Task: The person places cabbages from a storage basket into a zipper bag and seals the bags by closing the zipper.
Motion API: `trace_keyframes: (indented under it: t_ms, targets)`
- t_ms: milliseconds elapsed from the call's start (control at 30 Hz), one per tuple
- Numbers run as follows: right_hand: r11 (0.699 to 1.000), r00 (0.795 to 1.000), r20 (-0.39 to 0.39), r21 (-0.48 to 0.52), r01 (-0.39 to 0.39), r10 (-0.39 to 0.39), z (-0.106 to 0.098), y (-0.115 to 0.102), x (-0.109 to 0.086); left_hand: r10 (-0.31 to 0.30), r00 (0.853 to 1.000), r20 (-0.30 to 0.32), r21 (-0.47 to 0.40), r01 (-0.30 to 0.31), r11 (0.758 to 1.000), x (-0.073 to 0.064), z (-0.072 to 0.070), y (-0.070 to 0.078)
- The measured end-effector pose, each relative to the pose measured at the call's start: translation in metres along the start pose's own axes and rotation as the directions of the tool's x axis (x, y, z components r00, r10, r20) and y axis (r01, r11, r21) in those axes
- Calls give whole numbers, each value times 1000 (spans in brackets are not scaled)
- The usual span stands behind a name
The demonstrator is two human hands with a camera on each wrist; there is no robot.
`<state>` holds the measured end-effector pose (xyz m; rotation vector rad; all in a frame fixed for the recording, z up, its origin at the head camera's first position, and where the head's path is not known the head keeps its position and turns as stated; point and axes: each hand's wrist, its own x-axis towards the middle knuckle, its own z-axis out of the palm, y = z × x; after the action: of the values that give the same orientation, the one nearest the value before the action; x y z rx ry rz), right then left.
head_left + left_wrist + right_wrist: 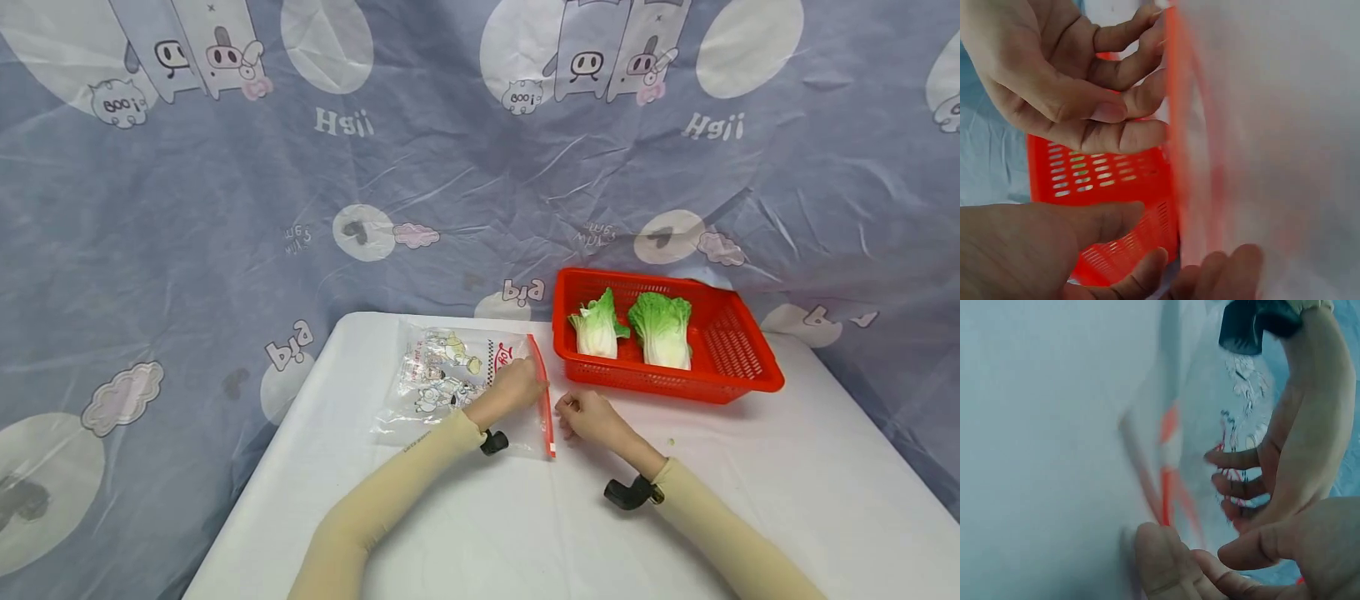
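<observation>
A clear plastic zip bag (442, 375) with printed cartoon figures lies on the white table, its red zip edge (547, 421) to the right. Over that end of the bag is my left hand (517, 385), fingers reaching the red edge. In the right wrist view, the left hand (1279, 469) shows spaced fingers against the film. Just right of the zip is my right hand (590, 418), fingers loosely bent. The left wrist view shows the right hand's fingertips (1159, 134) right at the red edge, with the thumb apart from the film.
A red perforated basket (720, 385) stands behind the right hand, holding two cabbages, a smaller one (597, 333) and a larger one (663, 333). A tiny green scrap (671, 442) lies on the table (480, 533). A printed grey-blue cloth (450, 167) hangs behind.
</observation>
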<state>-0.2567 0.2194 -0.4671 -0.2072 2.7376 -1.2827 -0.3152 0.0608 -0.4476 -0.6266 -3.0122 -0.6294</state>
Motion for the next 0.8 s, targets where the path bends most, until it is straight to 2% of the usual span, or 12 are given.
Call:
trace_keyframes:
  t_ms: [133,267,367,567,667,800]
  targets:
    - [985,995,74,158,-76,65,13,8,-2,-63,997,49,31,61,998,0,12,3]
    - [979,995,62,184,-87,77,18,10,-2,-94,994,52,92,88,992,-1,17,3]
    - [975,995,51,202,-89,80,18,10,-3,-99,993,60,105,92,990,-1,18,4]
    - [951,996,67,298,-79,62,18,14,-4,-110,991,79,109,101,989,1,19,4]
    - [933,994,80,347,-100,76,19,15,-4,-121,989,84,115,111,987,2,22,3]
    - [925,991,84,358,-127,104,19,16,-3,-112,991,76,102,104,989,5,26,0]
